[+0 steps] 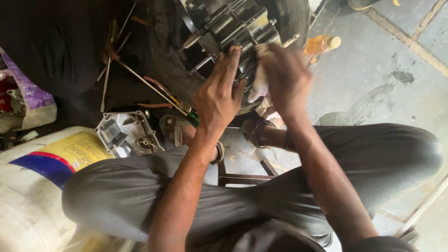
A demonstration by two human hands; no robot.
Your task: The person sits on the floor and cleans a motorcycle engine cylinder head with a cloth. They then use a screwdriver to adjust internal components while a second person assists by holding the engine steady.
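A dark, greasy engine block (238,23) stands on the floor in front of me, between my knees. My left hand (218,95) rests flat against its near side, fingers stretched up over the metal. My right hand (285,77) is blurred and closed around a pale rag (257,84), pressed to the engine just right of the left hand. I sit on a low wooden stool (245,176) in grey trousers, sandals on both feet.
A silver engine cover (126,133) lies by my left knee. Screwdrivers and long rods (109,70) lie on the dark floor at left. An orange bottle (322,45) stands right of the engine. A white printed sack (42,177) fills the lower left. Grey paving lies at right.
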